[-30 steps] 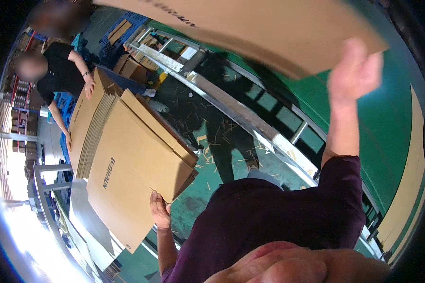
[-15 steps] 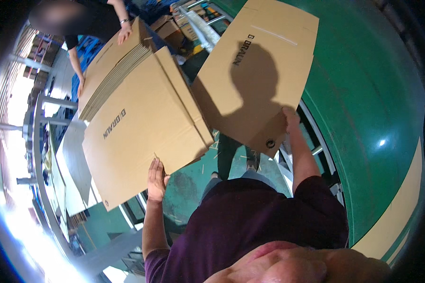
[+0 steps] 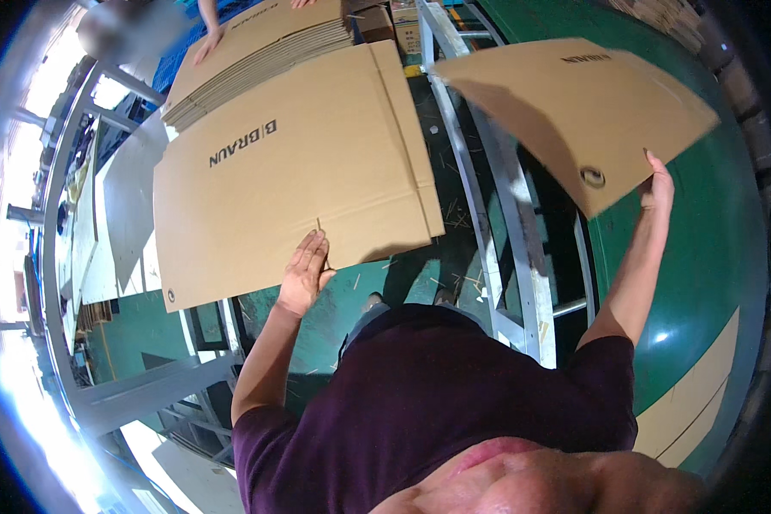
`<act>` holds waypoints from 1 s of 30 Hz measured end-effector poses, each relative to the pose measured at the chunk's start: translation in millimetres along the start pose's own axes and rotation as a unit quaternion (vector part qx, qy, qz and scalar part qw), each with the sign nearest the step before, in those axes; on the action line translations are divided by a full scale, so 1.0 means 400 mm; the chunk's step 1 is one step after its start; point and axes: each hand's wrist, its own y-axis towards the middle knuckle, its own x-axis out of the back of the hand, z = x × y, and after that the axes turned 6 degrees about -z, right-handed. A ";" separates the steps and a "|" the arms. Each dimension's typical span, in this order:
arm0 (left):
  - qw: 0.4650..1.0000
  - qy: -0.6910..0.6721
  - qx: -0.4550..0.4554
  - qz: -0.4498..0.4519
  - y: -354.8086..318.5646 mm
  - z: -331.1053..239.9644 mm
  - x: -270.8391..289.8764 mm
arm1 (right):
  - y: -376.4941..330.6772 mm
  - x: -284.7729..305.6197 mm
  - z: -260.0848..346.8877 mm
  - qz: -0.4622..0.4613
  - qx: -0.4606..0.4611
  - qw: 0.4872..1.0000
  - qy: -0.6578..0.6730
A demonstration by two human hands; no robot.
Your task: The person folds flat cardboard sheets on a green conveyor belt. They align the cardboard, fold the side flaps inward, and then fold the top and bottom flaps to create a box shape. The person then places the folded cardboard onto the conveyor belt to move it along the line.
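My right hand (image 3: 658, 184) pinches the near edge of a flat brown cardboard sheet (image 3: 565, 111), which is raised and bowed off to the right above a metal frame and the green floor. A larger flattened cardboard carton (image 3: 291, 184) with dark print lies on my left, its folded flap along the right side. On its near edge rests my left hand (image 3: 307, 270), fingers stretched out over the board and thumb apart. Behind it is a stack of flattened cartons (image 3: 265, 64). A co-worker's hand (image 3: 208, 44) lies on that stack, and part of their other hand shows at the top edge.
A grey metal frame (image 3: 510, 206) runs between the carton and the green floor (image 3: 668, 283) on the right. More cardboard sheets (image 3: 690, 390) lie at lower right. Metal rails (image 3: 158, 390) and a white panel (image 3: 124, 231) stand on the left. Scraps litter the floor by my feet.
My right hand has swung the cardboard sheet away to the right, opening a gap from the carton. My left hand stays at the carton's near edge. The view has shifted.
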 end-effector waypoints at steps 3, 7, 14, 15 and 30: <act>1.000 -0.021 -0.011 -0.013 0.006 0.021 -0.019 | -0.197 -0.156 0.071 0.065 0.000 0.997 0.042; 0.998 -0.039 -0.008 -0.039 -0.021 0.029 -0.025 | -0.460 -0.365 -0.037 0.078 0.092 0.989 0.081; 0.986 -0.157 0.056 0.031 -0.041 0.050 -0.065 | -1.001 -0.592 -0.420 0.204 0.114 0.953 -0.194; 0.964 -0.248 0.074 0.061 -0.040 0.067 -0.087 | -1.043 -0.591 -0.462 0.339 0.083 0.922 -0.170; 0.980 -0.195 0.010 -0.031 -0.209 0.078 0.036 | -1.121 -0.613 -0.623 0.374 -0.278 0.884 -0.010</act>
